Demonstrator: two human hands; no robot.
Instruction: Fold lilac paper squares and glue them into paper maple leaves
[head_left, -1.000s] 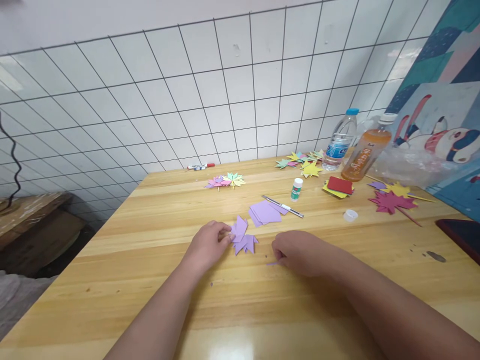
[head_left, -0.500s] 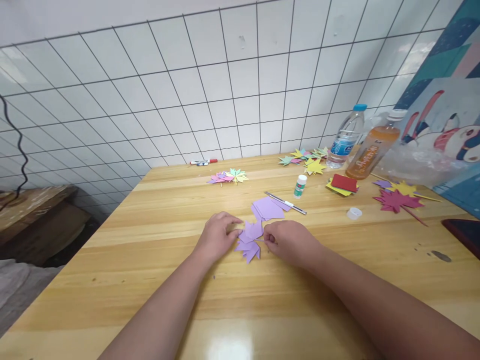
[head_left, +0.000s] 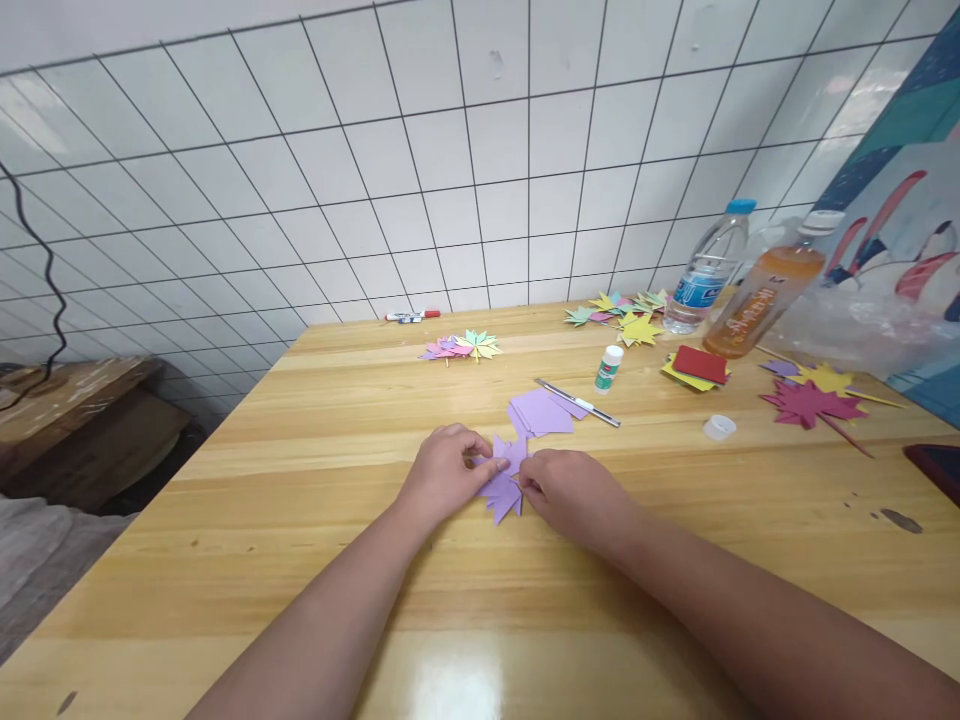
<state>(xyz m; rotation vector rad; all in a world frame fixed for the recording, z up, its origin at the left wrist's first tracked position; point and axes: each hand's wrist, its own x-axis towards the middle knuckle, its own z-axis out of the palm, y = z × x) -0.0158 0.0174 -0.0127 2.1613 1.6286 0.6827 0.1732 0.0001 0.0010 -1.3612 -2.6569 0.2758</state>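
A purple paper leaf [head_left: 505, 497], made of folded pointed pieces, lies on the table between my hands. My left hand [head_left: 444, 474] holds it from the left, with the thumb resting on top and the fingers curled around its upper left edge. On the right side of the leaf, my right hand [head_left: 571, 492] is closed in a pinch on a thin purple paper stem, now almost wholly hidden by the fingers. Just beyond the hands lie purple paper sheets [head_left: 541, 412] with a slim silver and white pen-like tool [head_left: 581, 403] across their corner.
A glue stick [head_left: 608, 369] stands upright near its white cap [head_left: 719, 427]. Red and yellow paper squares [head_left: 699, 366], a water bottle [head_left: 705, 280] and an orange drink bottle [head_left: 765, 295] stand at right. Finished paper leaves [head_left: 810, 402] lie right; markers [head_left: 412, 316] lie by the wall.
My left thumb has moved right onto the purple leaf. My right hand has come closer to the leaf's middle, covering the stem. The view has shifted slightly.
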